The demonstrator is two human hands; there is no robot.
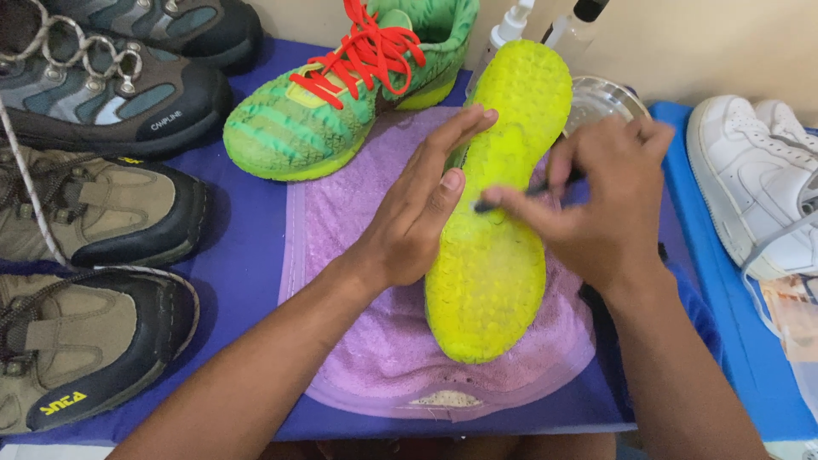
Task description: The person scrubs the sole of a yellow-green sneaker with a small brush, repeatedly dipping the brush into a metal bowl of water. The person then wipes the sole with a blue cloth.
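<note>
A shoe [494, 255] lies turned over on a purple towel [375, 341], its bright yellow-green studded sole facing up. My left hand [417, 204] grips its left side, fingers stretched along the edge. My right hand [601, 200] holds a thin dark brush [532, 192] whose tip touches the middle of the sole. The matching green shoe with red laces [341, 94] stands upright just behind the towel.
Three hiking shoes, one grey [102, 94] and two tan [94, 213], line the left side of the blue cloth [243, 264]. A white sneaker [754, 179] lies at right. A clear lid [601, 102] and spray bottles [511, 25] stand at the back.
</note>
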